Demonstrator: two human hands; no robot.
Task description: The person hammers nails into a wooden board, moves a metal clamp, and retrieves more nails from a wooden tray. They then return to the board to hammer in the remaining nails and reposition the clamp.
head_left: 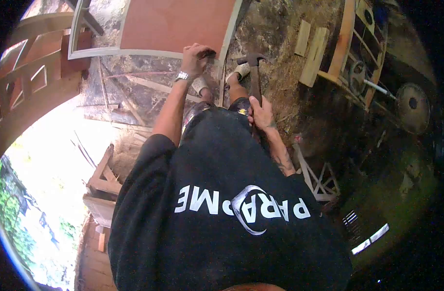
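Observation:
My right hand is closed round the handle of a claw hammer. The hammer stands head outward, in front of my right knee and above the ground. My left hand, with a metal watch on its wrist, is curled closed over the lower edge of a framed panel. A dark patch shows at its fingers; whatever they may hold is hidden. The panel has a reddish-brown face and a pale wooden frame.
Wooden planks lie on the dirt floor to the right, near a wooden-framed machine with wheels. More wooden frames stand at the left. Loose sticks lie near my feet. A wooden stand is at lower left.

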